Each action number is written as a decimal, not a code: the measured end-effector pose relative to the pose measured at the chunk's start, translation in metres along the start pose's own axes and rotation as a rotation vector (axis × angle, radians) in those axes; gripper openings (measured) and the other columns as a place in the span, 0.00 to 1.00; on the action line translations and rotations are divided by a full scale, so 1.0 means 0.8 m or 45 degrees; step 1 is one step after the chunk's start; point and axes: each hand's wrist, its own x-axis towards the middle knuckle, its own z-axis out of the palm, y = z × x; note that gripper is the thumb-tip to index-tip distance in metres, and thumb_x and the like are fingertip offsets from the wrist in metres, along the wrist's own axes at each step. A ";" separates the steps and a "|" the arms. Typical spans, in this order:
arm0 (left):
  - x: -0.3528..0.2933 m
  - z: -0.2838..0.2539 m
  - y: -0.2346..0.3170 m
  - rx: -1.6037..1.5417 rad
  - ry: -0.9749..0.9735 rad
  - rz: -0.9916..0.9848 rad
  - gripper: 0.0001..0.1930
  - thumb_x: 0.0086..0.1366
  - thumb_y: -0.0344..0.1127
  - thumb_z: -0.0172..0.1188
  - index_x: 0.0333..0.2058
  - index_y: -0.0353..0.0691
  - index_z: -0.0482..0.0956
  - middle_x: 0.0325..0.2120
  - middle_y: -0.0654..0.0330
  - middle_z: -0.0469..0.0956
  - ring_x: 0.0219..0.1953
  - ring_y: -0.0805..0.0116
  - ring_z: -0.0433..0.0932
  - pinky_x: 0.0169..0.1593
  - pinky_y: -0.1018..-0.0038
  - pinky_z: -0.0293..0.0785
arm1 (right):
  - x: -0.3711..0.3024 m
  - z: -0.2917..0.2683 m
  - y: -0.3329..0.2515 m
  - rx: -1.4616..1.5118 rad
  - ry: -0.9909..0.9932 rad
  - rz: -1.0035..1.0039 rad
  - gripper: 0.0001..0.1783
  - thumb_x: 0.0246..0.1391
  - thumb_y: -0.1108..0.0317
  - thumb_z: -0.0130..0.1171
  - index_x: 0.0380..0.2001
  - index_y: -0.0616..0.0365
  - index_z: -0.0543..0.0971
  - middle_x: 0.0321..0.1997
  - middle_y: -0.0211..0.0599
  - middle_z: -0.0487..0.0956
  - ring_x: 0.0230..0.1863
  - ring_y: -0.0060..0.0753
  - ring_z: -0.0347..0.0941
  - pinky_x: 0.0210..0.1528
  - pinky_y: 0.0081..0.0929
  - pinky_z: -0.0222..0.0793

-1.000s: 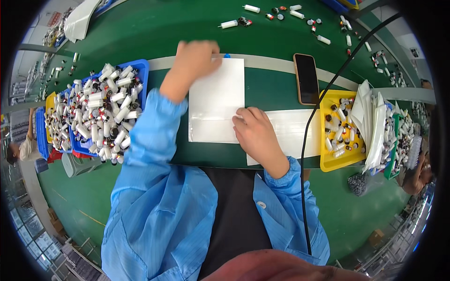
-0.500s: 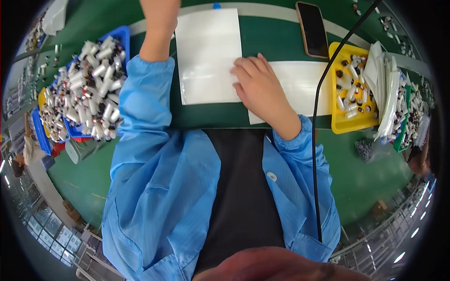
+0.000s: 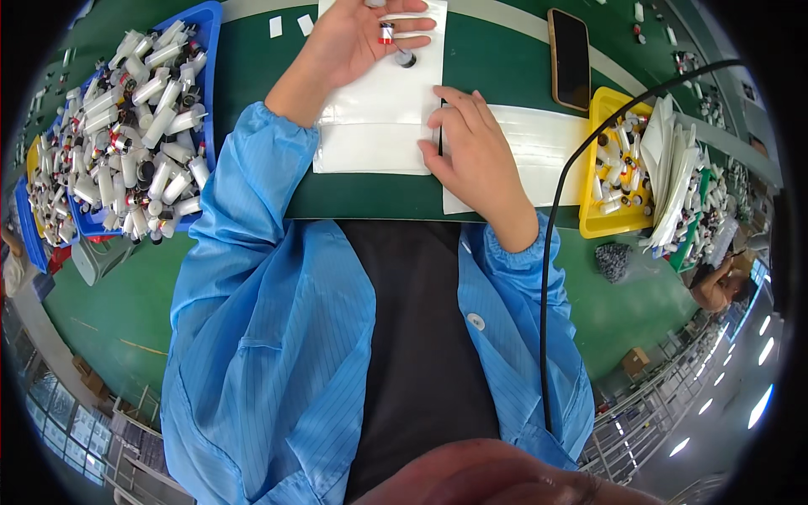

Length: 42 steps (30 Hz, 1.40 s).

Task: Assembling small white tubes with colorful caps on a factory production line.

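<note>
My left hand is palm up over a white plastic bag, its fingers spread. Across those fingers lies a small bottle with a red, black and white end; another small piece is at the frame's top edge. A grey-ended bottle sits just below the fingers, over the bag. My right hand rests at the bag's right edge with fingers apart and slightly bent, thumb and fingertips touching the bag. Under that hand lies a second white bag.
A blue bin heaped with small white bottles stands left. At right are a yellow tray of bottles, stacked white bags and a phone. A black cable hangs in front. Two white slips lie behind.
My left hand has come back into view, turned palm up, with small bottles at its fingers. My right hand stays near the bag's edge. The whole view has shifted slightly.
</note>
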 end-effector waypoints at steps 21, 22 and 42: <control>-0.030 0.062 0.024 -0.225 -0.002 0.124 0.27 0.78 0.55 0.37 0.51 0.38 0.76 0.58 0.48 0.73 0.62 0.53 0.71 0.62 0.59 0.72 | 0.111 0.005 0.006 0.273 0.446 -0.143 0.27 0.52 0.75 0.67 0.56 0.56 0.72 0.41 0.36 0.81 0.48 0.35 0.77 0.55 0.31 0.71; -0.029 0.053 0.022 -0.411 -0.224 0.224 0.19 0.76 0.45 0.50 0.51 0.36 0.77 0.57 0.46 0.75 0.57 0.58 0.77 0.57 0.63 0.76 | 0.120 0.013 0.010 0.138 0.444 -0.232 0.28 0.52 0.76 0.66 0.57 0.55 0.72 0.38 0.35 0.81 0.46 0.34 0.78 0.52 0.29 0.73; -0.028 0.028 0.021 0.874 0.057 0.393 0.19 0.72 0.27 0.56 0.60 0.35 0.74 0.47 0.58 0.81 0.49 0.69 0.81 0.56 0.73 0.77 | 0.116 0.020 0.054 0.868 0.694 -0.024 0.14 0.57 0.74 0.67 0.45 0.61 0.77 0.44 0.38 0.77 0.42 0.26 0.74 0.47 0.22 0.70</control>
